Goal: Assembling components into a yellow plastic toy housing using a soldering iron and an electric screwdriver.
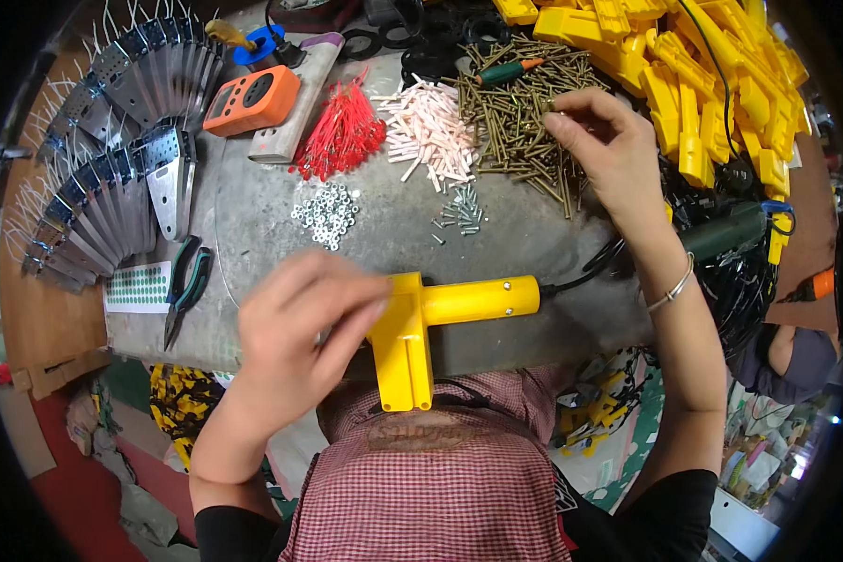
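Note:
A yellow plastic housing point(405, 356) with a round handle and a black cable lies at the table's near edge, its lower end jutting over my lap. My left hand point(300, 328) is at the housing's left side, its fingers curled and smeared by motion. Whether they touch the housing or hold something small, I cannot tell. Farther off to the right, my right hand point(609, 140) is over a heap of long brass-coloured screws point(520, 140). Its thumb and forefinger are pinched together at the heap's edge, seemingly on one screw.
Nuts point(326, 214), short screws point(464, 212), pale sleeves point(429, 131) and red-tipped wired parts point(345, 131) lie in piles. Pliers point(189, 286), an orange meter point(251, 100) and metal brackets point(103, 211) are at left. Yellow housings point(702, 84) and a green power tool point(721, 232) are at right.

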The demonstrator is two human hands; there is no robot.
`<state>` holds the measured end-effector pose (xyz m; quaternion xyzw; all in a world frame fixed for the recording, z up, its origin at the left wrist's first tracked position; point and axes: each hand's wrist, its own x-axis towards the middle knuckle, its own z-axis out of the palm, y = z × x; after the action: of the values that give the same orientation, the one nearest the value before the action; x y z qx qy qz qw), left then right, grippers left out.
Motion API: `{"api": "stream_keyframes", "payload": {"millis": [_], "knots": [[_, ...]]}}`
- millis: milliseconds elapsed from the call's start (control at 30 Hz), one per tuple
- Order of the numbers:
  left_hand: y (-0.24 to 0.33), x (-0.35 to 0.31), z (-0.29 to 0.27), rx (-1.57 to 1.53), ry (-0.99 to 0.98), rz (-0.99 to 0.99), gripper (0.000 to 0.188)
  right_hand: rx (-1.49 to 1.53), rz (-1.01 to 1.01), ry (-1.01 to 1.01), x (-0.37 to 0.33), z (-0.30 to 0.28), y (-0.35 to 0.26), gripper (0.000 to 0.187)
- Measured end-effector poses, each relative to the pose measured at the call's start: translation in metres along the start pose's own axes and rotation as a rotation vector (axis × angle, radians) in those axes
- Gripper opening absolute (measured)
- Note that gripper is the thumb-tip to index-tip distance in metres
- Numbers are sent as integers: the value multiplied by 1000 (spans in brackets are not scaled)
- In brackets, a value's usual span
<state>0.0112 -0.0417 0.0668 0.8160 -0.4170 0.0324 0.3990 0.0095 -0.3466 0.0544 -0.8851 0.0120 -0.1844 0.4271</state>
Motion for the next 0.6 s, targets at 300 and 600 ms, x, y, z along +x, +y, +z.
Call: {"api": "stream_keyframes", "payload": {"millis": [300,600], "knots": [[25,46,12,-139,-82,98,45,549,128,-218,-66,21,-79,17],[7,26,27,-85,-67,60,47,260,61,128,-144,53,-64,17]]}}
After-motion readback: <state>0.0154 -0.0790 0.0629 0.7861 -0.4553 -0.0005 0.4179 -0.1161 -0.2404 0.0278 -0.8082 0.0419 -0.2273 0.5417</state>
